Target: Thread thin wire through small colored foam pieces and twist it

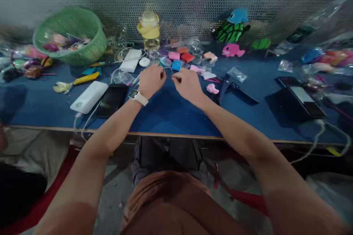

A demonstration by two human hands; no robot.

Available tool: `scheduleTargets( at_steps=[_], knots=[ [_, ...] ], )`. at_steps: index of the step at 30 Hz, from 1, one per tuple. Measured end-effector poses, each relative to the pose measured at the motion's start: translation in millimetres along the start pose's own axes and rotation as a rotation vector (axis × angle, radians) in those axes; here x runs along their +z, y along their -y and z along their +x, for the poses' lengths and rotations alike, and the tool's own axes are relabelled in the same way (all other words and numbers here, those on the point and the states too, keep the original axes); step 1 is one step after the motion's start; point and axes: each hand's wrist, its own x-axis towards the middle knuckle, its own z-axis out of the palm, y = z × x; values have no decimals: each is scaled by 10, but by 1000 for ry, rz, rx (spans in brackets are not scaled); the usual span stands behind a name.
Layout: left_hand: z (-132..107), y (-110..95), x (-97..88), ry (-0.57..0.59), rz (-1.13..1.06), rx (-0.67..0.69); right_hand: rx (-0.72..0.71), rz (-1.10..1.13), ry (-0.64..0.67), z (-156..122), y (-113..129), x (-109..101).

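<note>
Near the middle of the blue table, my left hand (151,81), with a white watch on its wrist, is closed in a pinch. Facing it a short gap away, my right hand (188,83) pinches too. A thin pale strand (168,68) arcs between the two sets of fingertips; it is too fine to tell its kind. Just beyond the fingers lie a blue clay-like block (176,65), a red block (187,57) and a pink block (174,55). A pink lump (212,88) sits right of my right hand.
At the left are a green basket (96,46), a white power bank (89,97) and a dark phone (112,100). A yellow-topped bottle (150,31) stands at the back. To the right lie a black strap-like thing (242,93) and a propped phone (302,97) with a cable.
</note>
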Motion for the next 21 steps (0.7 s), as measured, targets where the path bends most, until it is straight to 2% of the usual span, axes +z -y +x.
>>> scheduleTargets(
  at_steps=[3,5,8,10,13,16,18,21],
  knots=[
    [30,30,65,-1,-31,-13,28,45,-49,20,-60,44],
    [59,101,98,-24,-102,30,41,132,-79,56,-168,37],
    [115,256,125,-104,-309,141,39,345,-96,138,-411,-12],
    [150,337,131,-117,-520,175,44,505,-68,191,-561,-38],
    [180,370,137,22,-825,188,67,684,-38,237,-682,-48],
    [179,335,161,162,-1001,207,61,774,-14,241,-688,-58],
    [173,315,191,175,-1066,206,60,791,2,231,-667,-72],
    [172,310,241,128,-1106,222,48,794,13,219,-645,-78]
  ],
)
